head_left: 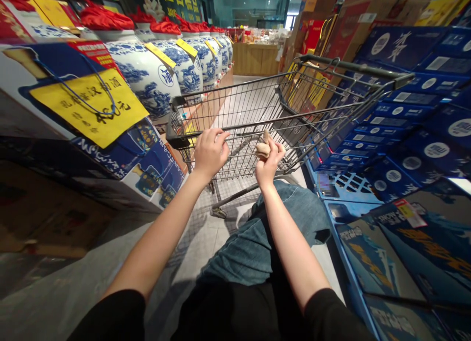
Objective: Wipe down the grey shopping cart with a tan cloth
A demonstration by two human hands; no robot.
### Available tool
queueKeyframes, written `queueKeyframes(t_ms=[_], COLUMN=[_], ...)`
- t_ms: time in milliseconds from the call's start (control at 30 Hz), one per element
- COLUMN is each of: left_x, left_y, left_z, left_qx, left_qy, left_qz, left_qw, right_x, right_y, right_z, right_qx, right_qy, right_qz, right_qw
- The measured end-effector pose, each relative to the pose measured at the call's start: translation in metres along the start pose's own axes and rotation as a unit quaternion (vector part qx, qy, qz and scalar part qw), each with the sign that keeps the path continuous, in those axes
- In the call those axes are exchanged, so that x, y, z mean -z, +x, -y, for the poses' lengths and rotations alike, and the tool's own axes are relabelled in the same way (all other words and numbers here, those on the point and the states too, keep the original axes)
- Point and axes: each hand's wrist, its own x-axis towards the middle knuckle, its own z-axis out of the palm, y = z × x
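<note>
My left hand (211, 152) is held at the near side of a dark wire shopping cart (243, 103), in front of its upper rail. Its fingers are loosely bent and apart from the thumb, with nothing seen between them; whether it touches the rail is unclear. My right hand (268, 164) pinches a small crumpled bundle of beige cloth (262, 150), perhaps gloves, before the cart's mesh. The cart stands at an angle, its basket showing bare wire and floor through it. One caster (219, 212) shows below.
Blue-and-white porcelain jars (145, 68) with red cloth tops line the left, behind gift boxes bearing a yellow price sign (90, 105). Stacked blue cartons (401, 100) and a blue pallet (348, 186) flank the right. A wooden counter (253, 59) stands far ahead.
</note>
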Motion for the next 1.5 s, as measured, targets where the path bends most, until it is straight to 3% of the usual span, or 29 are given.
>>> queueKeyframes(t_ms=[67, 167, 300, 467, 667, 900, 1033, 1133, 1267, 1367, 1500], left_x=[-0.006, -0.013, -0.019, -0.031, -0.043, -0.049, -0.047, -0.044, -0.042, -0.04, -0.036], left_y=[-0.002, -0.004, 0.006, 0.021, 0.02, 0.019, 0.019, 0.018, 0.017, 0.017, 0.015], left_z=[0.001, 0.0, 0.005, 0.008, -0.001, 0.009, 0.007, 0.002, -0.002, -0.002, -0.003], left_qx=[0.008, 0.011, 0.011, 0.039, 0.059, 0.062, 0.071, 0.08, 0.088, 0.083, 0.077], left_qy=[0.008, 0.024, 0.027, 0.012, 0.025, 0.015, 0.025, 0.046, 0.049, 0.043, 0.046], left_qz=[-0.006, -0.037, -0.022, -0.061, -0.095, -0.106, -0.086, -0.081, -0.084, -0.081, -0.07], left_qw=[1.0, 0.999, 0.999, 0.997, 0.993, 0.992, 0.993, 0.992, 0.991, 0.992, 0.994], right_x=[-0.004, -0.017, -0.032, -0.027, -0.015, -0.016, -0.01, -0.012, -0.023, -0.026, -0.018], right_y=[0.0, -0.002, -0.01, -0.016, 0.005, -0.001, 0.026, 0.043, 0.025, 0.006, 0.016], right_z=[0.003, 0.005, -0.004, -0.007, -0.005, -0.003, 0.012, 0.014, -0.004, -0.015, -0.02], right_qx=[0.048, 0.12, 0.136, 0.112, 0.116, 0.115, 0.142, 0.213, 0.279, 0.259, 0.229], right_qy=[-0.011, -0.03, -0.05, -0.037, -0.004, -0.031, 0.001, 0.026, -0.027, -0.015, 0.066], right_qz=[0.033, 0.139, 0.216, 0.208, 0.149, 0.2, 0.136, 0.089, 0.159, 0.194, 0.1], right_qw=[0.998, 0.983, 0.966, 0.971, 0.982, 0.973, 0.98, 0.973, 0.947, 0.946, 0.966])
